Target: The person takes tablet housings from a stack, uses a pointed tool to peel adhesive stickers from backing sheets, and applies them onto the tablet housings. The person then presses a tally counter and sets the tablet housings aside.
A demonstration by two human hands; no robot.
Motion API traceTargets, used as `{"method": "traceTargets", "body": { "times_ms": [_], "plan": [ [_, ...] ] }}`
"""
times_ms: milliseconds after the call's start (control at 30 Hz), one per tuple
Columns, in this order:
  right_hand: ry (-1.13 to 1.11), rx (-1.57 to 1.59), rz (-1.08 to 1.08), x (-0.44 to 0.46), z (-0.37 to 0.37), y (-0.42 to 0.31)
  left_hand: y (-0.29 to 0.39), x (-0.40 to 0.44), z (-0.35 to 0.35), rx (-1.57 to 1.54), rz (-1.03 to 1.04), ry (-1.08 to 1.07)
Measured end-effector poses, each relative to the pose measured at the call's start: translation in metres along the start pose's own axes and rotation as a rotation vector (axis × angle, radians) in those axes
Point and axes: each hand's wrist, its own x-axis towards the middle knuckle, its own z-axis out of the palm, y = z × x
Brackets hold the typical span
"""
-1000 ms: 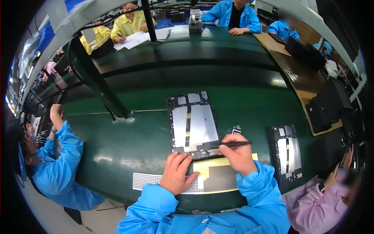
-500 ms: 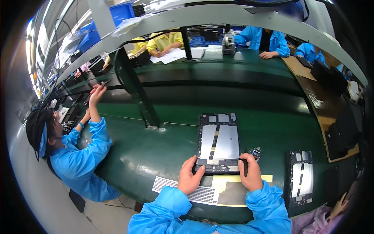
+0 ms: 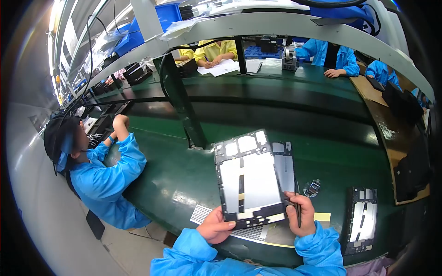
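My left hand (image 3: 217, 226) grips the lower left corner of an opened tablet (image 3: 258, 186), which is raised and tilted above the bench. Its silver inner panel and black frame face up. A second opened tablet (image 3: 284, 165) lies on the bench, partly hidden behind the raised one. My right hand (image 3: 301, 214) is closed around dark, slim tweezers (image 3: 298, 207) near the raised tablet's lower right edge; whether its fingers also touch that tablet, I cannot tell. Under my hands lie a white sheet of small labels (image 3: 201, 214) and a yellow-backed sheet (image 3: 323, 218).
Another opened tablet (image 3: 362, 221) lies on the right of the green bench (image 3: 170, 170). A small dark part on a clear disc (image 3: 312, 188) sits near my right hand. A green post (image 3: 182, 103) rises ahead. A co-worker in blue (image 3: 103, 179) works at left.
The upper tablet has been lifted and tilted toward me, uncovering another beneath it. My right hand has come off the tablet's side edge, tweezers still in it. The camera view has shifted slightly.
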Motion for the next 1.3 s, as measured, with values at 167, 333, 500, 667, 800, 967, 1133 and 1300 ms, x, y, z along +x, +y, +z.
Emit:
{"method": "traceTargets", "body": {
  "times_ms": [167,333,500,667,800,967,1133,1300],
  "plan": [
    [0.053,-0.335,-0.025,0.008,0.000,-0.002,0.016,-0.036,-0.012,-0.006,0.160,0.147],
    [0.010,-0.377,-0.049,0.010,0.003,0.001,0.034,-0.043,-0.036,-0.066,0.355,0.461],
    [-0.017,-0.418,-0.046,0.009,0.003,-0.002,0.055,-0.023,-0.079,-0.003,0.481,0.666],
    [-0.023,-0.427,-0.049,0.005,-0.001,0.004,0.103,-0.026,-0.075,1.231,-0.118,1.128],
    [-0.035,-0.447,-0.055,0.005,0.000,0.004,0.102,-0.032,-0.072,1.654,0.176,1.185],
    [-0.061,-0.466,-0.003,0.004,0.000,0.001,0.106,-0.039,-0.049,1.135,0.406,0.800],
    [0.006,-0.390,0.030,0.007,-0.003,-0.004,0.120,-0.053,-0.004,0.930,0.655,0.480],
    [0.106,-0.199,-0.216,0.021,-0.013,-0.047,0.140,-0.074,0.066,0.835,1.007,-0.138]
  ]
}}
